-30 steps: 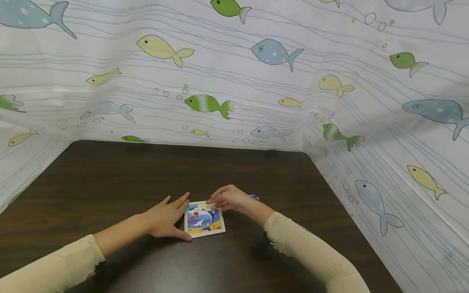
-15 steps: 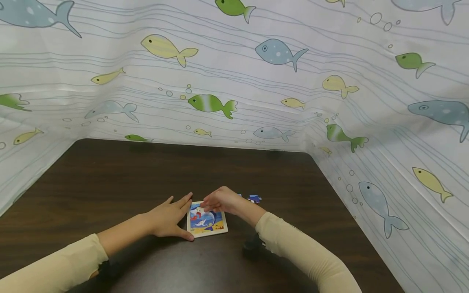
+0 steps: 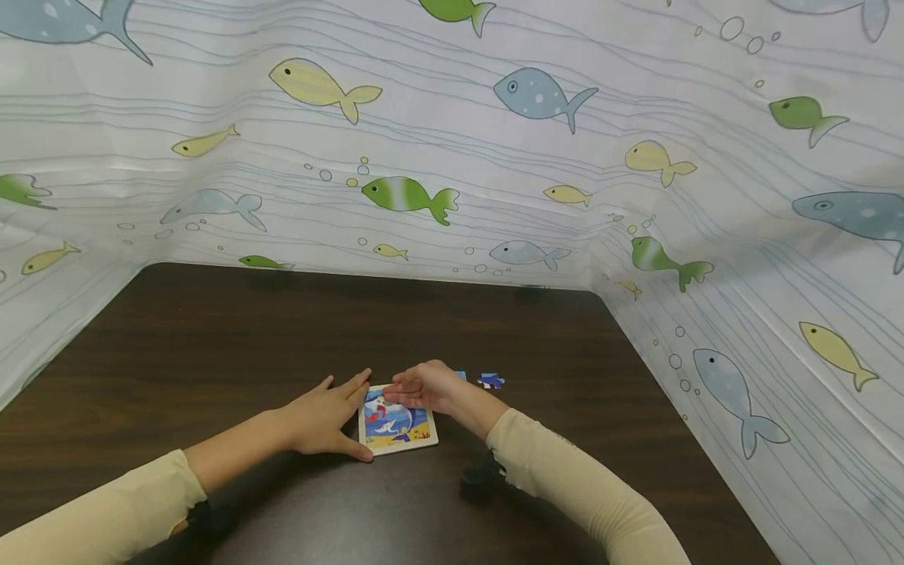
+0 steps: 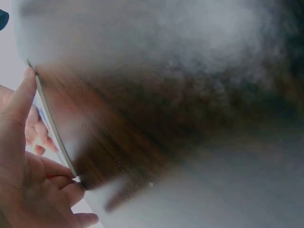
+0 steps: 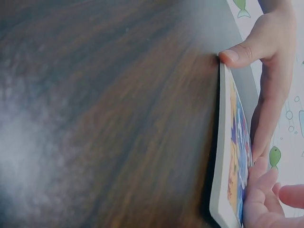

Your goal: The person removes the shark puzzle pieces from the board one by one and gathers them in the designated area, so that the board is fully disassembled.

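Left hand [image 5: 273, 57] touches the framed picture [image 5: 222, 152] (right fingers [image 5: 258, 192] just beside).

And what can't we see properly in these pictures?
Head view: the upper right of the puzzle, hidden by the right hand.
Head view: part of the light blue piece, behind that hand.
Head view: the print on the dark blue piece, too small.
Left wrist view: the puzzle's picture, nearly edge-on behind the left hand.

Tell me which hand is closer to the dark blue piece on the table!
The right hand. It is over the puzzle, to the left of the dark blue piece. The left hand is farther off, at the puzzle's left edge.
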Demonstrator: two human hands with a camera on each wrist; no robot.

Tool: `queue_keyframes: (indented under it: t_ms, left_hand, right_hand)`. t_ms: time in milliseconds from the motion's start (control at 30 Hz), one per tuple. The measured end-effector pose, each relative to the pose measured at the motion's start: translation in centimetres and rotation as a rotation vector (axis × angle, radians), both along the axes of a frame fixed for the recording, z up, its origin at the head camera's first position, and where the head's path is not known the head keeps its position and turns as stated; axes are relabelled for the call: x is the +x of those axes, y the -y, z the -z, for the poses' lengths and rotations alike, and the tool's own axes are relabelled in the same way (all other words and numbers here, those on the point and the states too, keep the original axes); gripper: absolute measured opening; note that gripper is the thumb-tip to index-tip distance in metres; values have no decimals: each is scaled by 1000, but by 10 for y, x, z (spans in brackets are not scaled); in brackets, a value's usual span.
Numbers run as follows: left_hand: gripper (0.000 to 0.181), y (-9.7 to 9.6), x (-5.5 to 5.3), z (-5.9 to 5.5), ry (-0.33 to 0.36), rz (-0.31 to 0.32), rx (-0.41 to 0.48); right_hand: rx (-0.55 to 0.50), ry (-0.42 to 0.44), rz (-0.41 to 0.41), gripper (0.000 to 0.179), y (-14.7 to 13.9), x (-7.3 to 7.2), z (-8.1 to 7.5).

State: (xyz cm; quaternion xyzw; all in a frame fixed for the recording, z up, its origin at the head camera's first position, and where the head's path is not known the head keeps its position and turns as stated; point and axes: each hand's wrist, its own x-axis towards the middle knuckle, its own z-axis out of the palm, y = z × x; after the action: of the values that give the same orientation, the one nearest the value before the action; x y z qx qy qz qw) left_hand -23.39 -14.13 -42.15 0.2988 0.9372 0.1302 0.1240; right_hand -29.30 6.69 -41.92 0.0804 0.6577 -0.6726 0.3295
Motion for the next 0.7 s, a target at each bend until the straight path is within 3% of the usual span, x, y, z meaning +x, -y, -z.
queue_keyframes:
  t_ms: [433,700]
  left_hand:
    - [113,1,0,0,4,-3,20]
    - [114,1,0,1,-5,3,30]
  right_hand:
    - [-3,-7,43,27,6,0,1]
    - [53,-134,6,26,17,6,3]
